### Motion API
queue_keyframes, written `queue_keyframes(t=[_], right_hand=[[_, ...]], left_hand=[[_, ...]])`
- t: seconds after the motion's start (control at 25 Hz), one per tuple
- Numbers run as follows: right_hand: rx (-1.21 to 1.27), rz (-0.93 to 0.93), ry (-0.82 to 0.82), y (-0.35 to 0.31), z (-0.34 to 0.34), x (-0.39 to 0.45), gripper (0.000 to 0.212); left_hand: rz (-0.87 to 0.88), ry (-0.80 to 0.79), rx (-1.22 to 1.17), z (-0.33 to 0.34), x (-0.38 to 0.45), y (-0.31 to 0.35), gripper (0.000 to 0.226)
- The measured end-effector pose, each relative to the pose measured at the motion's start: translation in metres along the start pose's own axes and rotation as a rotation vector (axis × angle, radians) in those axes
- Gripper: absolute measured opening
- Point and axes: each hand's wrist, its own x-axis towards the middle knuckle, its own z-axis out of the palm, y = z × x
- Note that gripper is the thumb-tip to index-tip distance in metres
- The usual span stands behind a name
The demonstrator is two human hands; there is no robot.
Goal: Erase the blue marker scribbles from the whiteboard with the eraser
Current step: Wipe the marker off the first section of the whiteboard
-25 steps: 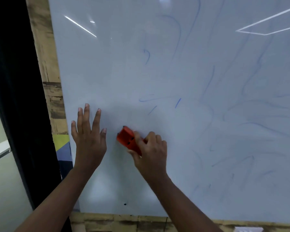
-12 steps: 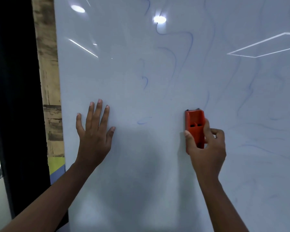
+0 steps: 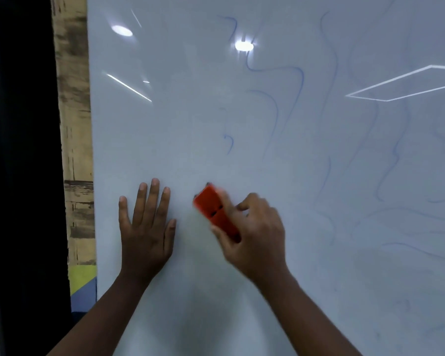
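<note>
Wiping low on the whiteboard (image 3: 165, 124), near its left edge: right hand (image 3: 254, 235) grips the eraser (image 3: 216, 213), fingers and thumb wrapped around its lower end, pad side to the surface as far as I can tell. Eraser is tilted, top leaning left, and motion-blurred. Left hand (image 3: 147, 227) lies flat, fingers straight and spread, holding nothing, just beside the eraser.

Risks, my read:
- Flat palm could smear ink or leave grease if a stroke runs under it.
- Eraser tilted off flat means edge contact only, so streaks.
- Small blue hook (image 3: 229, 145) just above the eraser is easy to skip.
- Wavy blue lines (image 3: 301, 80) higher up and the faint scribbles (image 3: 396, 155) across the right side remain; faint ghosting there may need several passes.
- Glare spots (image 3: 244, 46) near the top edge can hide leftover ink.

No readable brand, label or writing on eraser or board.
</note>
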Motion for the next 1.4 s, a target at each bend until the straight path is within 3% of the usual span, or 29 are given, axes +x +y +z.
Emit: queue_keyframes(t=[0.24, 0.36, 0.44, 0.56, 0.68, 0.8, 0.88, 1.0, 1.16, 1.4], right_hand=[[0.023, 0.523, 0.254, 0.09, -0.058, 0.03, 0.072], [0.066, 0.65, 0.289, 0.101, -0.068, 0.038, 0.071], [0.081, 0.596, 0.286, 0.089, -0.061, 0.052, 0.072], [0.071, 0.307, 0.105, 0.044, -0.037, 0.073, 0.075], [-0.032, 0.005, -0.006, -0.01, -0.007, 0.083, 0.081], [-0.045, -0.126, -0.044, -0.032, 0.005, 0.1, 0.082], [-0.042, -0.09, 0.001, -0.018, -0.004, 0.116, 0.078], [-0.027, 0.134, 0.13, 0.035, -0.035, 0.131, 0.074], [-0.02, 0.395, 0.195, 0.104, -0.081, 0.133, 0.075], [0.02, 0.413, 0.265, 0.086, -0.068, 0.158, 0.071]], left_hand=[[-0.005, 0.012, 0.005, -0.003, 0.002, 0.002, 0.061], [-0.015, 0.017, -0.028, -0.011, 0.005, 0.002, 0.06], [-0.008, 0.056, -0.029, -0.02, 0.02, -0.001, 0.058], [-0.043, 0.155, 0.026, -0.033, 0.066, -0.006, 0.059], [-0.048, 0.155, 0.0, -0.038, 0.119, -0.012, 0.061], [-0.033, 0.162, 0.003, -0.038, 0.155, -0.023, 0.061], [-0.066, 0.187, -0.045, -0.037, 0.168, -0.026, 0.059], [-0.077, 0.227, -0.077, -0.038, 0.186, -0.03, 0.058], [-0.028, 0.152, -0.023, -0.034, 0.213, -0.038, 0.061], [-0.043, 0.153, 0.015, -0.021, 0.211, -0.037, 0.063]])
